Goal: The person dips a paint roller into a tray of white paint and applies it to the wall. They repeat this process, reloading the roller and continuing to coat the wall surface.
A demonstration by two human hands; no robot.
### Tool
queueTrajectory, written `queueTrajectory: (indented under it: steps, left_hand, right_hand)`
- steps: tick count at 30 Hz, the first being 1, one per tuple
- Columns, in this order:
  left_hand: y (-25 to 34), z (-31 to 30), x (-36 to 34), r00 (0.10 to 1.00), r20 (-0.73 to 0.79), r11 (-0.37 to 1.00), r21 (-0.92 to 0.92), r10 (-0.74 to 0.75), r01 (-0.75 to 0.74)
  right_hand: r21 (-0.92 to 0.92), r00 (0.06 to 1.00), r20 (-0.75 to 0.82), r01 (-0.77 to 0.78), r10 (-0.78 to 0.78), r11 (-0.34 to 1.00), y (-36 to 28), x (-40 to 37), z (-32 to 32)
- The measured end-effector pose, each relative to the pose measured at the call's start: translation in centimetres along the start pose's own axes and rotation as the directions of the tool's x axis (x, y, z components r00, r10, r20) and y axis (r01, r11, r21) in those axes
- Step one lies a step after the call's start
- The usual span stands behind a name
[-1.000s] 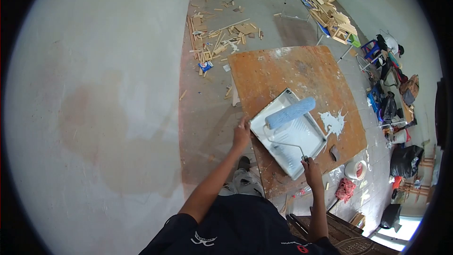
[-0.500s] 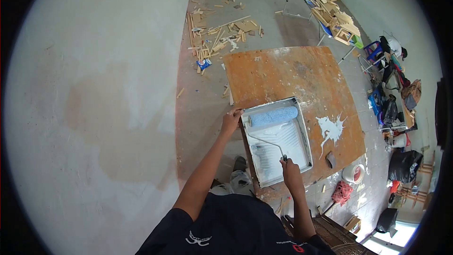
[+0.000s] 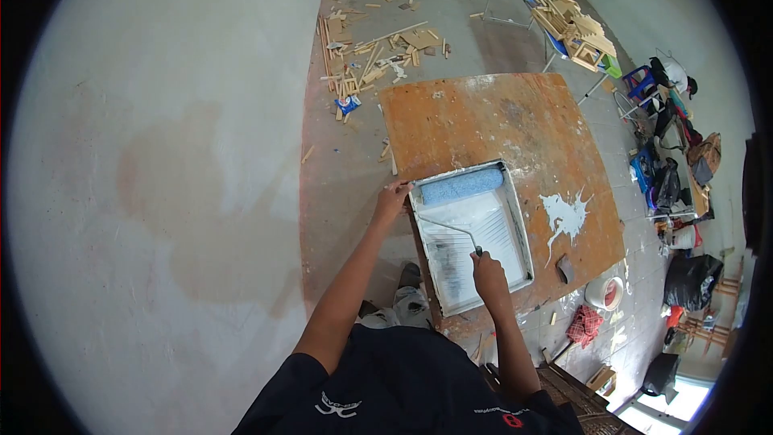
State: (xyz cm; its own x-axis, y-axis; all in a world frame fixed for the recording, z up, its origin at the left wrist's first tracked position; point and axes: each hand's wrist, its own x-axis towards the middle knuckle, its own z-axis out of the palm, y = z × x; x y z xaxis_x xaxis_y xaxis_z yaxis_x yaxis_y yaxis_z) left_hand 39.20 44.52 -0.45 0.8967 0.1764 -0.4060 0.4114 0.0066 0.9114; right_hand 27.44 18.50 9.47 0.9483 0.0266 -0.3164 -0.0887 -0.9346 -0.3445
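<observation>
A paint tray (image 3: 523, 234) lies on the wooden board, its ribbed slope coated with white paint. Closed on the handle of a paint roller (image 3: 462, 185), my right hand (image 3: 489, 278) is over the near part of the tray. The fluffy light blue sleeve of the roller lies across the far end of the tray, and its thin wire frame bends back to the dark handle. My left hand (image 3: 392, 200) grips the tray's far left corner, with the fingers over the rim.
The stained wooden board (image 3: 475, 121) carries a white paint splash (image 3: 565, 217) and a small dark scrap (image 3: 564, 268). A pale wall (image 3: 161, 193) rises on the left. Wood offcuts (image 3: 374, 64) litter the floor; a white bucket (image 3: 604, 293) stands right of the board.
My right hand has pushed slightly away and to the left, carrying the roller closer to the tray's far edge. My left hand stays on the tray's corner.
</observation>
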Motion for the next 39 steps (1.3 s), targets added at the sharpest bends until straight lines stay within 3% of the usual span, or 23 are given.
queueTrajectory:
  steps: [6,9,12,24,27,39]
  left_hand:
    - [-0.4,0.1,0.3,0.990,-0.029,0.978,0.166,0.137,-0.130]
    - [1.4,0.6,-1.0,0.997,-0.074,0.996,0.093,-0.004,0.011]
    - [0.9,0.7,-0.2,0.992,-0.098,0.981,0.185,0.080,-0.061]
    - [2.0,1.3,-0.7,0.994,-0.105,0.997,0.082,-0.007,0.015]
    - [2.1,1.1,-0.7,0.995,-0.070,0.993,0.096,-0.066,0.073]
    - [2.2,1.1,-1.1,0.998,-0.058,0.996,0.087,-0.011,0.016]
  right_hand:
    - [0.049,0.987,0.152,-0.059,0.051,0.997,0.3,1.6,-1.2]
    - [0.068,0.990,0.139,-0.046,0.037,0.997,0.9,1.0,-0.8]
    - [0.072,0.991,0.132,-0.047,0.037,0.996,1.1,-0.3,-1.3]
    - [0.140,1.000,-0.004,-0.030,0.030,0.990,3.8,-5.5,2.2]
    - [0.119,0.999,-0.008,-0.032,0.033,0.992,4.2,-6.6,2.5]
    - [0.172,0.984,0.079,-0.168,0.157,0.971,6.6,-13.1,5.0]
